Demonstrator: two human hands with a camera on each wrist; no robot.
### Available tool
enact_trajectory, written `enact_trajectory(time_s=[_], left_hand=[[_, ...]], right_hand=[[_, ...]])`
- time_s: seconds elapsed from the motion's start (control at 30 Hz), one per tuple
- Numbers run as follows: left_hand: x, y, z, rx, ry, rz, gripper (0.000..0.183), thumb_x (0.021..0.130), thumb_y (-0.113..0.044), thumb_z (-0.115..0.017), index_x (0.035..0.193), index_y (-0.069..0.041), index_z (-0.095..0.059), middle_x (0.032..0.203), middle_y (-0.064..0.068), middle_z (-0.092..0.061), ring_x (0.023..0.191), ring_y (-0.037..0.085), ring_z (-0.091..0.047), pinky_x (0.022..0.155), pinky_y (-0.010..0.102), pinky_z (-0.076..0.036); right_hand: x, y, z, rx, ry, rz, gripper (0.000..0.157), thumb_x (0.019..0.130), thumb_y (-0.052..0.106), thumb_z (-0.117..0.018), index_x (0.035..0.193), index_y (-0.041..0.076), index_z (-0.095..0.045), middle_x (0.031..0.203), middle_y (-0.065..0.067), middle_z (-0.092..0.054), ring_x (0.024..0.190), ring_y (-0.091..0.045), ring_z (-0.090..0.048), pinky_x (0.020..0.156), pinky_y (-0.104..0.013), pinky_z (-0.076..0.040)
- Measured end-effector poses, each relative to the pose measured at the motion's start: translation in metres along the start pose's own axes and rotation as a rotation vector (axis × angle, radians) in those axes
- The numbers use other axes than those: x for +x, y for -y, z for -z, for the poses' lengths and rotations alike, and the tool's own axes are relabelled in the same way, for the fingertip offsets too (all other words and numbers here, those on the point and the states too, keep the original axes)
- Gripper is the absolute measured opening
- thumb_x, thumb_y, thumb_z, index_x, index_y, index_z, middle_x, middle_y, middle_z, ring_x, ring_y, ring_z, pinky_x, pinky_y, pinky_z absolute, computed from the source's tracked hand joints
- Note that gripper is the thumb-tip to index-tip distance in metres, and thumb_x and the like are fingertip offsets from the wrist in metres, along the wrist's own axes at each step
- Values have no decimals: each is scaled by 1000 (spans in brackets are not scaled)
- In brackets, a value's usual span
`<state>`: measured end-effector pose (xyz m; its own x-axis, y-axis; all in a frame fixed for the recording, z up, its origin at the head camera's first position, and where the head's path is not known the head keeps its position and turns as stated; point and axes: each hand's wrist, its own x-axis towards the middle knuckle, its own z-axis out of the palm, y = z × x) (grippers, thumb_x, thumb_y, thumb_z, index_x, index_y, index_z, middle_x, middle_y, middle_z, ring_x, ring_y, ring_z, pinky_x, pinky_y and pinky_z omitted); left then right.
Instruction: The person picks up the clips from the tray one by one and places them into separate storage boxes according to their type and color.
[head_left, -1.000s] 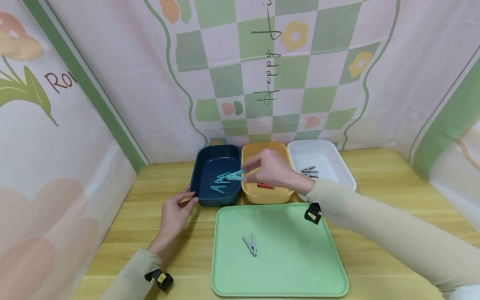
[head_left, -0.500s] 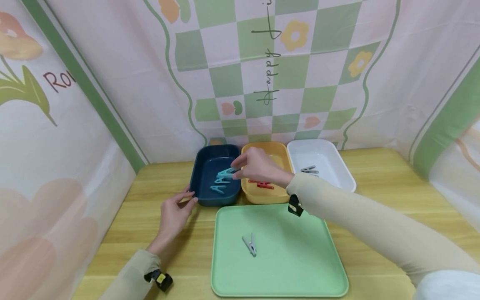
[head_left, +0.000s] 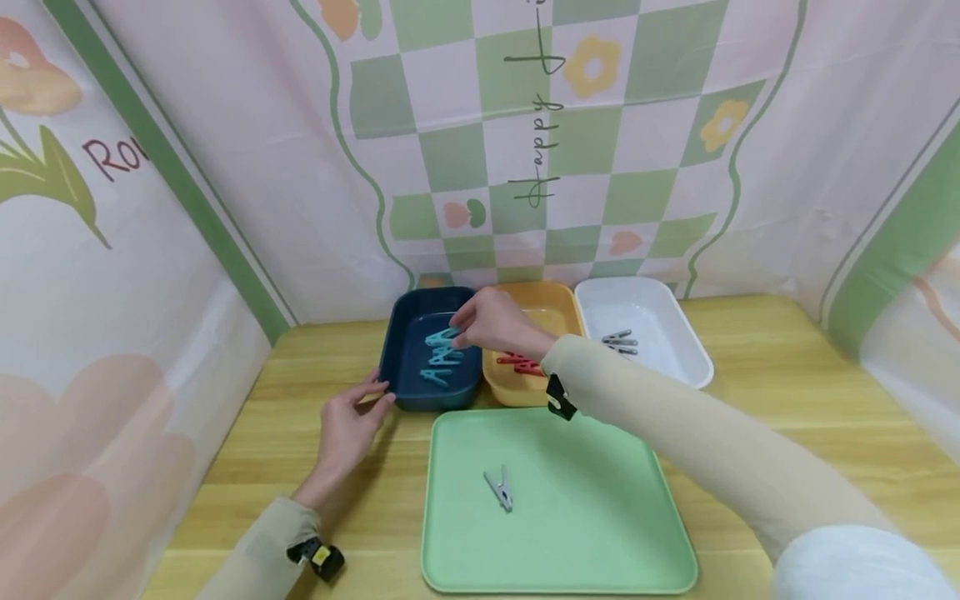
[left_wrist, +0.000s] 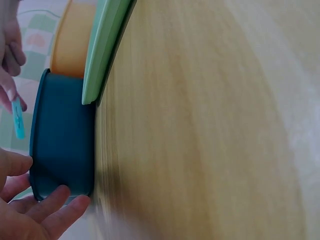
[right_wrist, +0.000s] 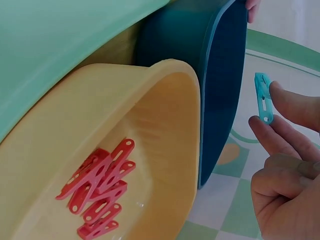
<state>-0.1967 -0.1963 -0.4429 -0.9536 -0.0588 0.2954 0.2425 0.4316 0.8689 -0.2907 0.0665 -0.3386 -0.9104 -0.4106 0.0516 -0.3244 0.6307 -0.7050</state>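
Note:
My right hand point(head_left: 501, 321) pinches a turquoise clothespin point(right_wrist: 264, 97) between thumb and fingertips, over the dark blue bin point(head_left: 435, 401). Several more turquoise clothespins point(head_left: 435, 377) lie inside that bin, overlapping the held one in the head view. At the bin's near left corner, my left hand point(head_left: 349, 427) grips the rim. In the left wrist view its thumb is at the rim and its fingers point(left_wrist: 55, 202) lie along the outer wall. Red clothespins point(right_wrist: 100, 187) lie piled in the yellow bin point(right_wrist: 165, 100), partly hidden by the right forearm in the head view.
A white bin point(head_left: 637, 293) with a few grey clothespins point(head_left: 619, 340) stands at the right of the row. In front of the bins lies a light green tray point(head_left: 592, 517) with one grey clothespin point(head_left: 499, 488) on it. A patterned cloth hangs behind.
My right hand has moved left with the turquoise clothespin, from above the yellow bin to over the dark blue bin. The left hand has stayed at the rim.

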Motion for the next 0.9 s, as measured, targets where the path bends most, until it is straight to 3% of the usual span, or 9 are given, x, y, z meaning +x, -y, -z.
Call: enact_trajectory(time_s=[0.47, 0.9], left_hand=[[-2, 0, 2, 2, 9, -5, 24, 96, 2, -76, 119, 7, -74, 147, 18, -60, 117, 36, -70, 83, 25, -62], [1, 2, 2, -21, 4, -11, 24, 95, 2, -76, 119, 6, -75, 146, 18, -61, 114, 35, -71, 83, 25, -62]], right_hand=[[16, 2, -19, -93, 8, -26, 31, 89, 20, -89, 116, 8, -81, 106, -3, -78, 95, -19, -69, 87, -32, -62], [30, 9, -38, -160, 51, -24, 30, 89, 21, -88, 116, 8, -81, 119, -5, -76, 101, -20, -66, 93, -35, -60]])
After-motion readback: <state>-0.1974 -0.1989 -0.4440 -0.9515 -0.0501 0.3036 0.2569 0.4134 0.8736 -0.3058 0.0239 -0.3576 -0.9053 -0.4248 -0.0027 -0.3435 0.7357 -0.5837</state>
